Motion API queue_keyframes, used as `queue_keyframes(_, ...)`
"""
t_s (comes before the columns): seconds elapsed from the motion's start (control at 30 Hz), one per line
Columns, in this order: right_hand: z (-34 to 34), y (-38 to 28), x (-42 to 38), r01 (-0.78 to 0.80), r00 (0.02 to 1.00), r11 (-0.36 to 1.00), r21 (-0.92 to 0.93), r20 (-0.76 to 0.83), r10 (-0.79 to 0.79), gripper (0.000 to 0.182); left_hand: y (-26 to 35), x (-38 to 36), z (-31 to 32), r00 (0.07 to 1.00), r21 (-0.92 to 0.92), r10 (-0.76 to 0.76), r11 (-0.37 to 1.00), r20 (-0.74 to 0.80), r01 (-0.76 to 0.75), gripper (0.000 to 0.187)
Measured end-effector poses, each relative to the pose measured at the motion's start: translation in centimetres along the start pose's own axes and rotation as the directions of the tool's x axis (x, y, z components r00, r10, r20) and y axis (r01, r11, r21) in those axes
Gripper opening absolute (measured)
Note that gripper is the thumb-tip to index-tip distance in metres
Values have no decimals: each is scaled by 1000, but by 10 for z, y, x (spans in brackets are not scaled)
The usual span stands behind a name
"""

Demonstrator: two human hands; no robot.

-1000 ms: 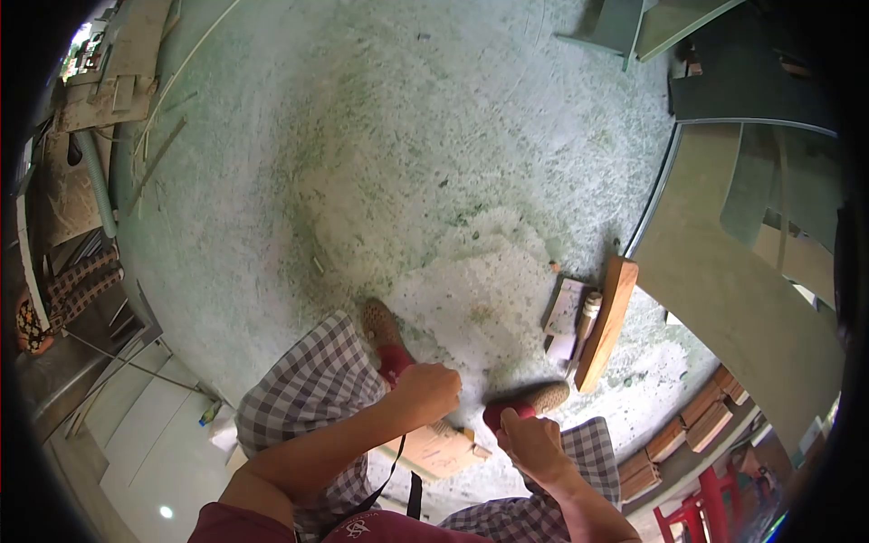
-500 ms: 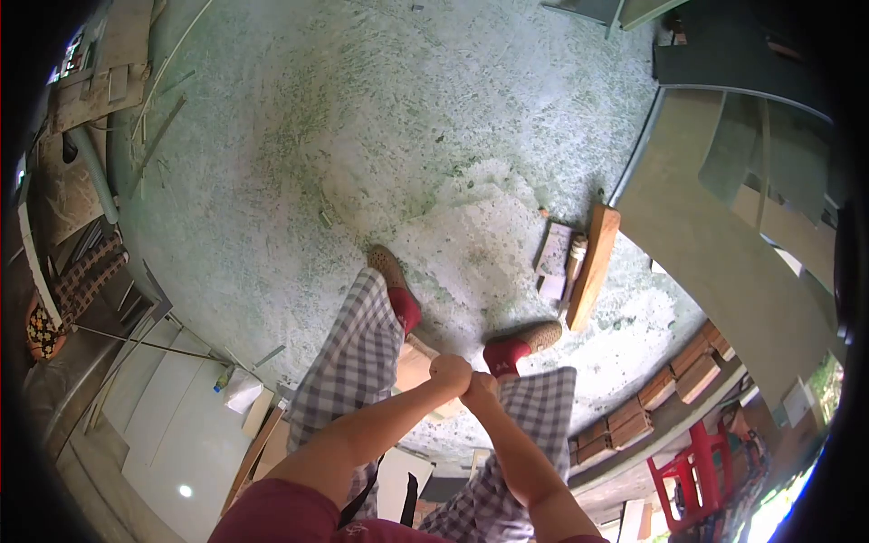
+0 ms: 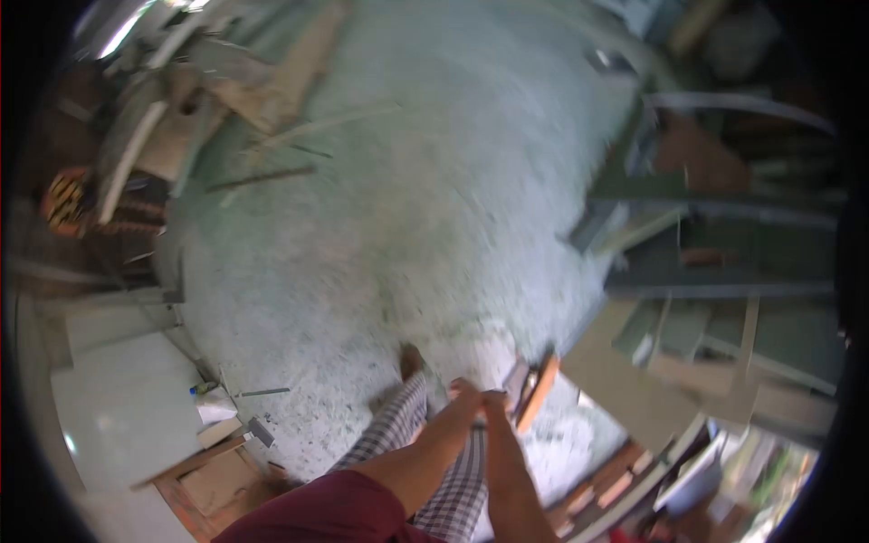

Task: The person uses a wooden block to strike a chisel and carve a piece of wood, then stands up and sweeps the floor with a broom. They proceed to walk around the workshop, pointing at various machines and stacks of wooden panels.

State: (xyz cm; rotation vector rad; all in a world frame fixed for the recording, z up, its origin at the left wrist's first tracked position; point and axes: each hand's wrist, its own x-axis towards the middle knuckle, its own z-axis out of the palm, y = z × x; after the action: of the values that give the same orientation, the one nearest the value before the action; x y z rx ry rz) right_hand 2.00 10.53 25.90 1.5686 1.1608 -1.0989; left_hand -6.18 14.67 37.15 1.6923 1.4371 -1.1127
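Note:
My left hand [image 3: 463, 393] and my right hand [image 3: 494, 400] are close together in front of my legs, touching or nearly so. Motion blur smears their fingers, so I cannot make out how they are curled or whether anything is between them. Just beyond the right hand, a wooden block [image 3: 539, 395] lies on the floor, with small flat pieces [image 3: 516, 378] beside it. My checked trousers [image 3: 389, 425] show below the arms, and one brown shoe [image 3: 411, 360] is visible on the floor.
Boards and scrap wood [image 3: 244, 95] lean at the upper left. White panels [image 3: 127, 389] stand at the lower left, near a wooden frame [image 3: 204, 484]. Large sheets [image 3: 606, 353] and stacked panels fill the right side. Thin sticks [image 3: 262, 178] lie on the floor [image 3: 407, 208].
The view has swung up and turned, so more floor and the right-hand panels show. My hands stay together, now beside the wooden block in view. My legs have moved closer together.

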Motion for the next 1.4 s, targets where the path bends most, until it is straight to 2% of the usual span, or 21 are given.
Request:
queue_keyframes(0.07, -144, 10, -55, 174, 891, 972, -161, -395, -225, 33, -9, 8, -117, 982, -75, -140, 989, -131, 131, 19)
queue_keyframes(0.1, -198, 8, -63, 151, 777, 958, -244, -570, -268, 31, -17, 4, -179, 965, -116, -196, 977, -174, 178, 18)
queue_keyframes(0.13, -275, 3, -180, 154, 821, 939, -307, -488, -294, 29, -25, 2, -233, 948, -154, -242, 965, -206, 212, 18)
queue_keyframes(0.17, -310, -5, -252, 153, 704, 937, -313, -631, -326, 24, -39, -15, -282, 932, -183, -275, 955, -237, 235, 18)
queue_keyframes(0.23, -345, -20, -323, 186, 538, 931, -313, -760, -363, 19, -61, -40, -327, 898, -228, -324, 938, -297, 263, 17)
queue_keyframes(0.27, -350, -28, -352, 202, 549, 925, -321, -745, -378, 20, -71, -61, -332, 893, -255, -339, 929, -297, 268, 17)
queue_keyframes(0.3, -351, -36, -375, 221, 561, 919, -327, -728, -394, 21, -81, -86, -337, 892, -91, -382, 924, -240, 371, 15)
queue_keyframes(0.33, -342, -41, -380, 227, 562, 898, -378, -702, -437, 22, -86, -112, -334, 885, 86, -428, 890, -182, 448, 12)
queue_keyframes(0.4, -318, -49, -358, 226, 595, 854, -469, -627, -502, 26, -105, -181, -305, 910, -165, -346, 935, -227, 314, 14)
queue_keyframes(0.47, -268, -49, -336, 307, 626, 805, -507, -529, -572, 31, -108, -152, -227, 886, -306, -343, 919, -311, 248, 20)
queue_keyframes(0.5, -239, -48, -349, 375, 679, 840, -392, -501, -537, 35, -107, -137, -186, 904, -380, -322, 902, -283, 203, 24)
queue_keyframes(0.53, -202, -52, -239, 398, 690, 721, -567, -333, -643, 40, -105, -164, -163, 950, -288, -241, 941, -199, 179, 23)
queue_keyframes(0.57, -180, -43, -288, 456, 700, 759, -464, -340, -628, 35, -103, -191, -144, 955, -364, -265, 910, -137, 200, 23)
queue_keyframes(0.63, -169, -54, -301, 473, 698, 747, -466, -320, -641, 34, -97, -168, -93, 952, -380, -286, 897, -109, 226, 21)
queue_keyframes(0.7, -153, -54, -301, 503, 709, 748, -433, -287, -644, 33, -96, -166, -69, 934, -405, -335, 842, 124, 356, 17)
queue_keyframes(0.83, -124, -47, -307, 547, 739, 764, -343, -231, -633, 31, -103, -197, -82, 937, -432, -324, 833, 127, 347, 13)
queue_keyframes(0.87, -141, -53, -363, 508, 708, 709, -490, -231, -667, 26, -107, -200, -91, 934, -440, -353, 832, 50, 338, 13)
queue_keyframes(0.97, -159, -64, -399, 392, 717, 729, -562, -310, -625, 36, -113, -200, -112, 917, -463, -398, 819, -32, 339, 13)
queue_keyframes(1.2, -148, -58, -405, 433, 679, 743, -510, -357, -641, 30, -115, -216, -108, 926, -485, -374, 820, -53, 304, 14)
queue_keyframes(1.27, -140, -61, -394, 348, 616, 783, -516, -504, -606, 30, -114, -210, -105, 928, -499, -371, 811, -35, 306, 15)
queue_keyframes(1.4, -143, -67, -406, 366, 544, 849, -381, -652, -528, 24, -128, -213, -97, 923, -471, -374, 832, -86, 293, 16)
